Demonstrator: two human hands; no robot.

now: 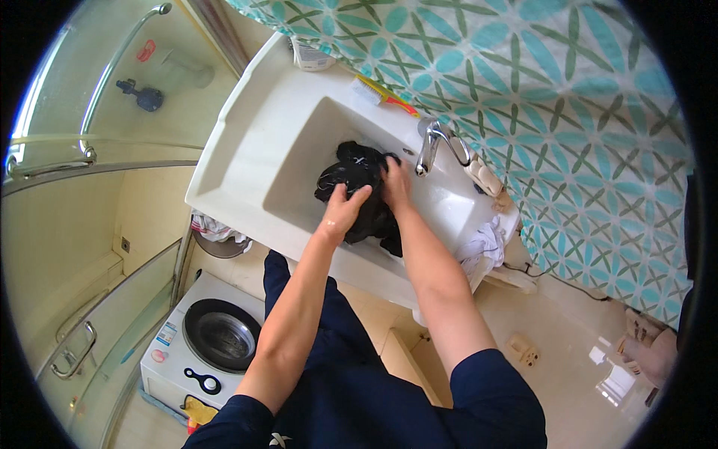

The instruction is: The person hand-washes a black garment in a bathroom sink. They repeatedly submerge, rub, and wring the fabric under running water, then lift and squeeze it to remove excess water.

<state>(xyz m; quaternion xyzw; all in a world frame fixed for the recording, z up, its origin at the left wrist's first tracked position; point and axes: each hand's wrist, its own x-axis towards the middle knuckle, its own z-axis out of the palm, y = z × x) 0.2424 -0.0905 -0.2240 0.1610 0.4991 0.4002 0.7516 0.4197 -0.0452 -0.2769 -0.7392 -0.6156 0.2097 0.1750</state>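
A wet black garment (364,207) lies bunched in the basin of a white sink (235,163). My left hand (343,210) rests on its near left part, thumb and fingers spread, with what looks like suds on the wrist. My right hand (396,178) grips the garment's right side, its fingertips curled into the cloth and partly hidden. A chrome faucet (429,149) stands just right of my right hand. On the sink's back ledge lies a yellow and red scrub brush (384,95) with white bristles.
A white bottle (311,57) stands at the sink's back corner. Soap bars (483,177) sit beside the faucet, and a white cloth (485,244) hangs over the right corner. A patterned curtain (505,67) borders the sink. At lower left is a front-loading washing machine (168,370); glass shower doors (73,224) stand left.
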